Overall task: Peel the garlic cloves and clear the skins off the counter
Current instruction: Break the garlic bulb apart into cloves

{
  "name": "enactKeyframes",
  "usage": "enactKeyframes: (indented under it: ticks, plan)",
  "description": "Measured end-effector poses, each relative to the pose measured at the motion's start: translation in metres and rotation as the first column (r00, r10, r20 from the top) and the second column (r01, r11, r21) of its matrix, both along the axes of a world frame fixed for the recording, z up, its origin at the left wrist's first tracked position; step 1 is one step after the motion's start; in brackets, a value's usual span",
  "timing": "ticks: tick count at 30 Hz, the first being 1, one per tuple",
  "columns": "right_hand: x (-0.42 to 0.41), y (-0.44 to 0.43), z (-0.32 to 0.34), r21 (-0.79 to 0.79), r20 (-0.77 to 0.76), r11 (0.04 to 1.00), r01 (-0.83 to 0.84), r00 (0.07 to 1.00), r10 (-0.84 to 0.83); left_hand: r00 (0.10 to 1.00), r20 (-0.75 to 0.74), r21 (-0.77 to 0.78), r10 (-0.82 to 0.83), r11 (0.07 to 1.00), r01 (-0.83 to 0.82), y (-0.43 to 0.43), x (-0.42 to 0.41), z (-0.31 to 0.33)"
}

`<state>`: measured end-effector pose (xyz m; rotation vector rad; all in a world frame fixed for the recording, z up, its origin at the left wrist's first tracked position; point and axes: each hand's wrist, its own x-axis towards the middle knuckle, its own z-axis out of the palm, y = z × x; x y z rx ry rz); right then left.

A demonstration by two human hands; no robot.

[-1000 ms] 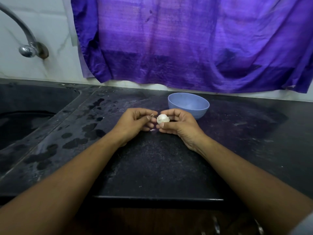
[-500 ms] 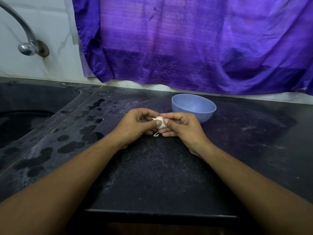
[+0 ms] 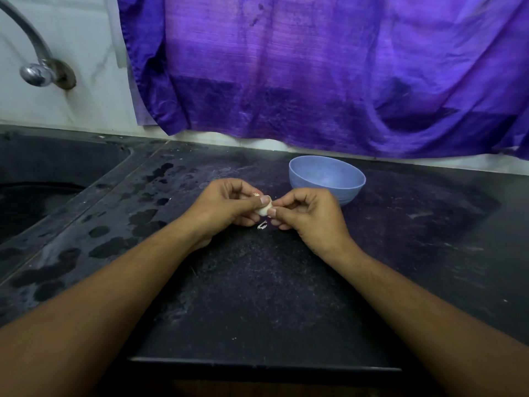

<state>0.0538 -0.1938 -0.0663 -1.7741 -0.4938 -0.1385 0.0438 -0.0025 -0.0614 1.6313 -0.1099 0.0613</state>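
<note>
Basically black counter [image 3: 257,296] w/ blue bowl [image 3: 326,179]; L hand [image 3: 223,207], R hand [image 3: 312,216] pinch clove [image 3: 264,210].

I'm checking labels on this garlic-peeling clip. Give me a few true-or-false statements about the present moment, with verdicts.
1. The left hand and the right hand both pinch one garlic clove between them. True.
2. The blue bowl stands left of the hands, next to the sink. False: it stands on the counter just behind the right hand, away from the sink.
3. A small scrap of skin lies on the counter below the clove. True.
4. The purple cloth is draped over the bowl. False: it hangs on the wall behind the counter, and the bowl is uncovered.
</note>
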Motion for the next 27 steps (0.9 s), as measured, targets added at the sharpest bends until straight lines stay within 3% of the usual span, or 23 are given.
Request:
enactKeyframes:
  ticks: [16, 27]
  plan:
    - [-0.0055, -0.0052, 0.0086, 0.022, -0.170, 0.982, -0.187, 0.967, 0.188, 0.998, -0.023, -0.049, -0.052, 0.998, 0.051, 0.0017, -0.0025, 0.0045]
    - [-0.0055, -0.0023, 0.0091, 0.111, -0.196, 0.986, -0.123, 0.970, 0.143, 0.995, 0.030, -0.009, -0.097, 0.995, 0.097, 0.0003, -0.0048, 0.0034]
